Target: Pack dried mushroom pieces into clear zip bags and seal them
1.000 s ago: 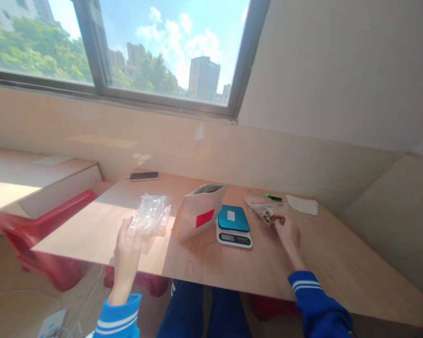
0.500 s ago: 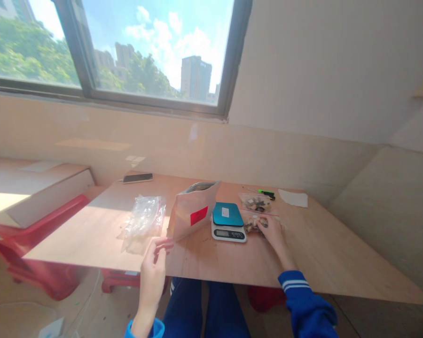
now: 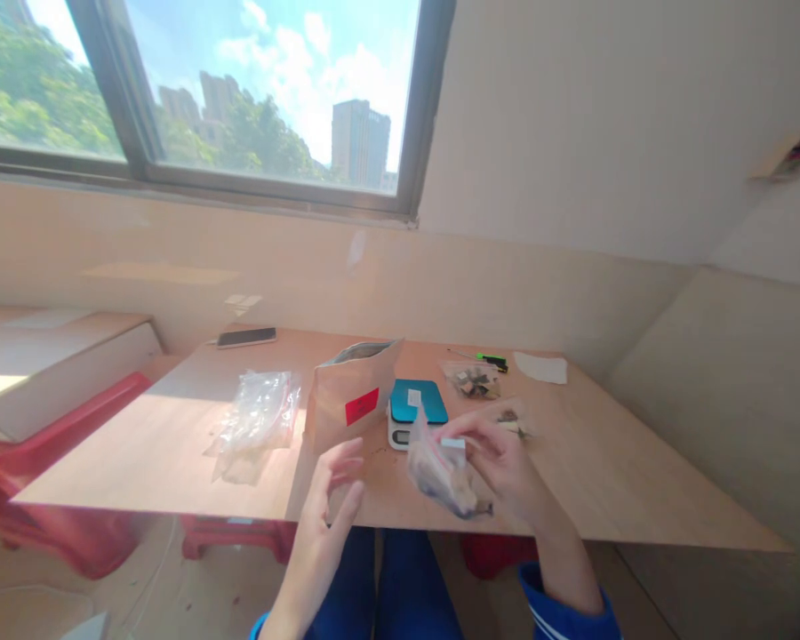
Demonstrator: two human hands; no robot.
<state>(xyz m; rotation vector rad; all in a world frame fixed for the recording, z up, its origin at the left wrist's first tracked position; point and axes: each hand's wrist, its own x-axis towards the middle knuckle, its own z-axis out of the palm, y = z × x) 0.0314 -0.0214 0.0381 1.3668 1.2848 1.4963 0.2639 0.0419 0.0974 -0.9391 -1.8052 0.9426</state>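
Observation:
Over the near edge of the table, my right hand (image 3: 503, 462) grips a clear zip bag (image 3: 445, 476) by its upper edge. Dark and pale dried pieces lie in the bottom of that bag, and a small white label shows on it. My left hand (image 3: 330, 502) is empty, its fingers apart and curved, to the left of the bag. A kitchen scale (image 3: 419, 402) with a blue top is just behind the bag, partly hidden by it. Left of the scale stands an open paper pouch (image 3: 337, 404) with a red label.
Flat clear plastic bags (image 3: 257, 418) lie at the left, a phone (image 3: 246, 337) behind them. Another filled zip bag (image 3: 475, 380), loose dried pieces (image 3: 512, 427), a green-handled screwdriver (image 3: 492, 360) and a white sheet (image 3: 541, 367) are on the right. Red stools stand around the table (image 3: 613, 480).
My right hand has lifted a filled zip bag from beside the scale and brought it left and nearer to me. My left hand has shifted right, and the view has turned slightly.

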